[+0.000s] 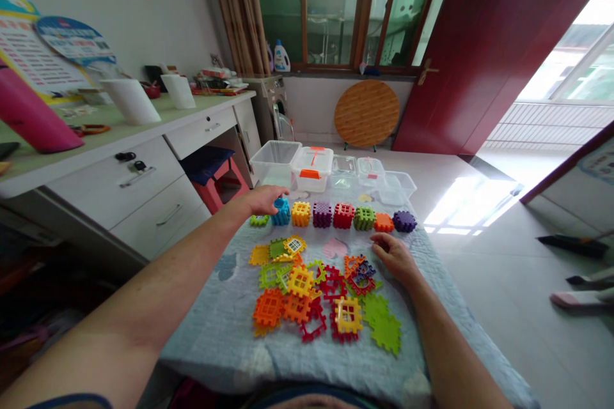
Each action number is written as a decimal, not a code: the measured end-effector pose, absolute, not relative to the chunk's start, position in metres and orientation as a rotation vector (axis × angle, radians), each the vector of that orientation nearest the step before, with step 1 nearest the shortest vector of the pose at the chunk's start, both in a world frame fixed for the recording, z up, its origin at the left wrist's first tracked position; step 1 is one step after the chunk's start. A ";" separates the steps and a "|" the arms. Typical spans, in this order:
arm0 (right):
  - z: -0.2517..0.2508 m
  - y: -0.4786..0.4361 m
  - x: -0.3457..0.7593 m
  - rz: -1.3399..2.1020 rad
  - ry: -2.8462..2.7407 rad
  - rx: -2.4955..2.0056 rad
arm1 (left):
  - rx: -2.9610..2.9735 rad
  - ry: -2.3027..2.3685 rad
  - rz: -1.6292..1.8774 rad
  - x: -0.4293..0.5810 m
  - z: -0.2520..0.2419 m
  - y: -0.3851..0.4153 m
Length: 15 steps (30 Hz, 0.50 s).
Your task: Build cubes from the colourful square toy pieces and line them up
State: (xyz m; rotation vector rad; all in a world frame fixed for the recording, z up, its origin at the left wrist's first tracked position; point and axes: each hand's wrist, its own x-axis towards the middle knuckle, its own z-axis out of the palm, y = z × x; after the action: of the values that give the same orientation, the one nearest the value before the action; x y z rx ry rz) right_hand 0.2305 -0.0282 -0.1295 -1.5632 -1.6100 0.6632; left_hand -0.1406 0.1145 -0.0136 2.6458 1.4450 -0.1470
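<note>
My left hand (pixel 265 199) reaches to the left end of a row of interlocking plastic blocks. Its fingers and thumb are around the top and left side of a blue cube (pixel 281 212), next to green pieces (pixel 259 220). Along the row sit a yellow cube (pixel 300 214), a purple one (pixel 322 215), a red one (pixel 344 216), a green one (pixel 365 218), an orange block (pixel 384 222) and a dark purple block (pixel 405 222). My right hand (pixel 392 255) rests low over the cloth, fingers loosely bent and apart, holding nothing. Loose flat panels (pixel 300 281) lie piled between my arms.
Clear plastic boxes (pixel 275 156) stand at the table's far edge, one with an orange-latched lid (pixel 313 166). A blue cloth (pixel 225 319) covers the table. To the left are a desk (pixel 139 182) and a stool (pixel 213 166); a round wooden board (pixel 367 114) leans at the back wall.
</note>
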 end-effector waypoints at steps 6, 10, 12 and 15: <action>-0.129 -0.028 0.231 0.672 -1.604 -1.554 | 2.660 1.422 -0.113 -0.142 -0.015 0.114; -0.134 -0.026 0.233 0.671 -1.616 -1.548 | 2.798 1.407 0.153 -0.144 -0.010 0.097; -0.136 -0.026 0.234 0.677 -1.617 -1.543 | 2.819 1.408 0.394 -0.146 -0.012 0.079; -0.139 -0.024 0.235 0.681 -1.629 -1.547 | 2.711 1.380 0.624 -0.151 -0.027 0.045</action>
State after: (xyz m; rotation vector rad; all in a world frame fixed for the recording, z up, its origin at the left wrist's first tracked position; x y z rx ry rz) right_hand 0.2352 -0.0244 -0.1392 -1.5475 -1.6287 0.6815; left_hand -0.1507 0.0454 -0.0266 2.7114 1.3795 0.6237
